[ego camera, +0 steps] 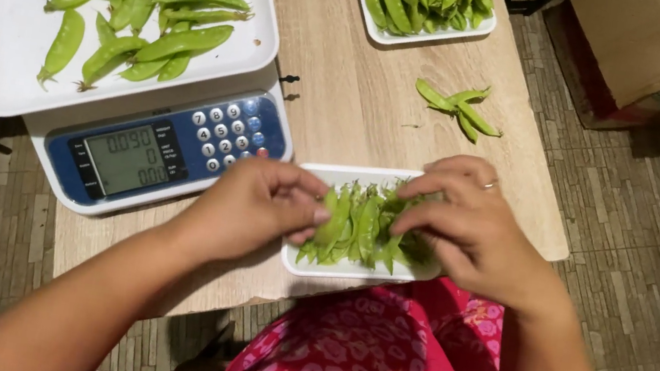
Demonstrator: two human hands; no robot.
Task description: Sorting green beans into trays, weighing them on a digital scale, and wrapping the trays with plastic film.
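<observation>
A small white foam tray [309, 264] sits at the near edge of the wooden table, filled with several green snow pea pods [359, 226]. My left hand [253, 205] rests at the tray's left side, its fingertips touching the leftmost pods. My right hand [468, 224], with a ring on one finger, covers the tray's right half and its fingers press on the pods there.
A weighing scale [152, 150] with a blue keypad stands at the left, its white pan [1, 23] carrying loose pods. A second filled foam tray [422, 38] sits at the table's far edge. A few loose pods [459, 109] lie between. A cardboard box [629, 47] stands on the floor at right.
</observation>
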